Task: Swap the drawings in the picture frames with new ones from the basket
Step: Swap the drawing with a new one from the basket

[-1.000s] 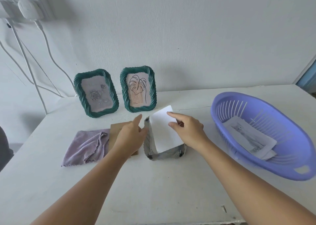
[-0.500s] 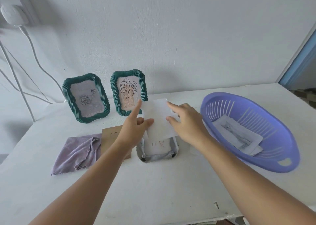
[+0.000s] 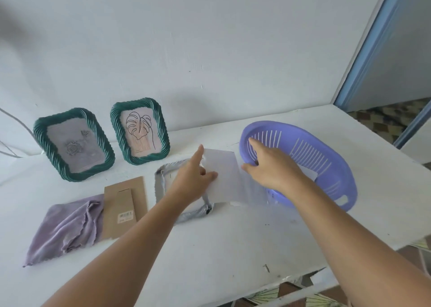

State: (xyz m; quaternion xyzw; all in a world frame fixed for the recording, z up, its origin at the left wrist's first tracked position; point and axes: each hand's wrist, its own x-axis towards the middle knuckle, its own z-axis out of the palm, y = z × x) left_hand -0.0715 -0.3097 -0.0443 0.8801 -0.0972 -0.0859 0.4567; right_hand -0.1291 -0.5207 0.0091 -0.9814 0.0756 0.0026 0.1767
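A grey picture frame lies face down and open at the table's middle. My left hand holds a blank-backed white sheet just above the frame's right side, thumb on top and index finger straight. My right hand hovers at the sheet's right edge, over the near rim of the purple basket, its fingers straight. A corner of paper shows inside the basket behind that hand. Two green frames stand at the wall, one with a rose drawing, one with a leaf drawing.
The frame's brown cardboard back lies left of the open frame, partly on a crumpled lilac cloth. The white table ends close at the front right. A blue door jamb stands at the far right.
The white sheet has come up off the open frame and moved right towards the basket. My right hand has shifted from the sheet to the basket rim.
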